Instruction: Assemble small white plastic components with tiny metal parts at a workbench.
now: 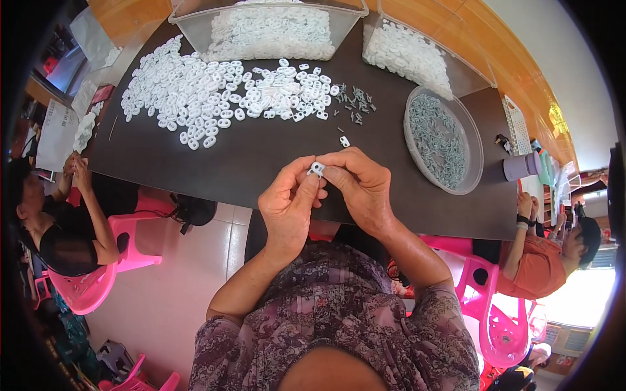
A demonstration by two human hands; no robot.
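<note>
My left hand (290, 199) and my right hand (360, 189) meet above the table's near edge. Between their thumbs and fingertips they pinch one small white oval plastic piece with two holes (317, 169). The fingers cover part of it, and whether a screw sits in it I cannot tell. Just beyond my fingers a single white piece (344, 141) lies on the dark table (274, 146). Farther off is a small scatter of loose grey screws (357, 99), beside a heap of the same white pieces (287, 91). A larger heap (179, 88) spreads to the left.
Two clear plastic bins of white pieces stand at the back, a wide bin (352, 12) and a right-hand bin (471, 73). A round clear tub (464, 191) of screws sits at right, near a purple-grey cup (518, 167). People sit at both sides on pink chairs (140, 225).
</note>
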